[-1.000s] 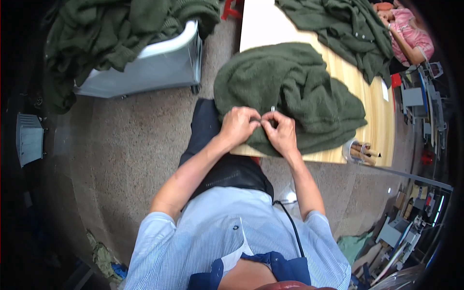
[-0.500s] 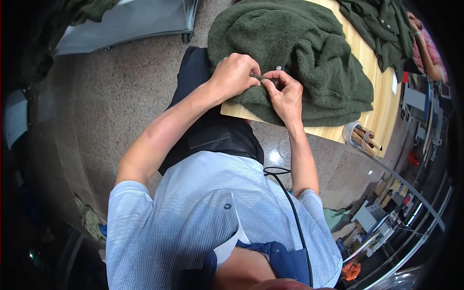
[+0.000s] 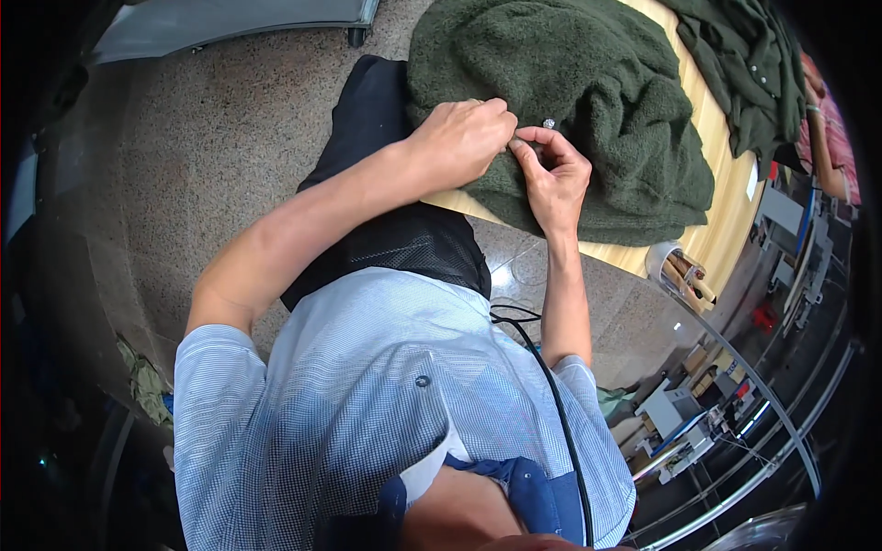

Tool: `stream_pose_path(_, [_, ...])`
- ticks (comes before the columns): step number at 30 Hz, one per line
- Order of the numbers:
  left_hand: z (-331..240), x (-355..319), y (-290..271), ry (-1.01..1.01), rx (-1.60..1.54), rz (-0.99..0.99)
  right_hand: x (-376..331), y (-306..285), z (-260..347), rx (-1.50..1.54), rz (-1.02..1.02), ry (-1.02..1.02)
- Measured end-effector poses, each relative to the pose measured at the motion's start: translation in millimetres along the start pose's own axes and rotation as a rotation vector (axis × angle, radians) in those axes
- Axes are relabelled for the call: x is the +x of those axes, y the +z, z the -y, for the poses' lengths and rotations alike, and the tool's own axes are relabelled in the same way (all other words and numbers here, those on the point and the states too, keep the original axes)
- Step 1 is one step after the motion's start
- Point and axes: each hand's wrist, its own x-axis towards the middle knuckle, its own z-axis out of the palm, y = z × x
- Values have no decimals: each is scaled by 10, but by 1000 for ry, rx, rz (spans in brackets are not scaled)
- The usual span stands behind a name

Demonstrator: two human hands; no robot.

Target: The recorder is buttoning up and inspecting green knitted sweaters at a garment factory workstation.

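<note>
A dark green fleece garment (image 3: 588, 101) lies bunched on a light wooden table (image 3: 703, 243). My left hand (image 3: 464, 138) is closed, pinching the fleece near its front edge. My right hand (image 3: 551, 174) sits just to its right, thumb and forefinger pinched on the same spot of fabric. A small silver snap button (image 3: 548, 123) shows on the fleece right above my right fingers. Both hands touch each other at the fingertips.
A second green garment (image 3: 744, 64) lies further back on the table. Another person's arm in a pink sleeve (image 3: 831, 156) is at the far right. A container with tools (image 3: 680, 271) stands by the table edge. A grey bin (image 3: 230, 18) is at the top left on speckled floor.
The view has tilted down, so the table and garment slid toward the top. My hands stay pinched on the same spot of fleece, now a little further apart.
</note>
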Motion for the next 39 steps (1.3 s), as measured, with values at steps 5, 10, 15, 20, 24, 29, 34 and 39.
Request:
stream_pose_path(5, [-105, -89, 87, 3, 113, -124, 27, -26, -70, 5, 13, 16])
stream_pose_path(10, [9, -23, -5, -57, -114, -51, -9, -15, -58, 23, -5, 5])
stream_pose_path(15, [64, 90, -144, -128, -287, 100, -33, 23, -82, 46, -41, -63])
stream_pose_path(20, [97, 115, -186, -219, -392, 118, -29, 23, -95, 71, -38, -76])
stream_pose_path(24, [96, 138, -240, -245, -450, 150, -28, 8, -118, 78, -46, -80])
stream_pose_path(29, [92, 146, -225, -213, -380, 160, -30, -10, -141, 89, -45, -78])
stream_pose_path(34, [123, 7, -58, -21, -277, -20, 21, -38, -189, 152, -12, -32])
stream_pose_path(39, [40, -103, 113, 53, -106, -104, 46, -55, -149, 231, -7, 36])
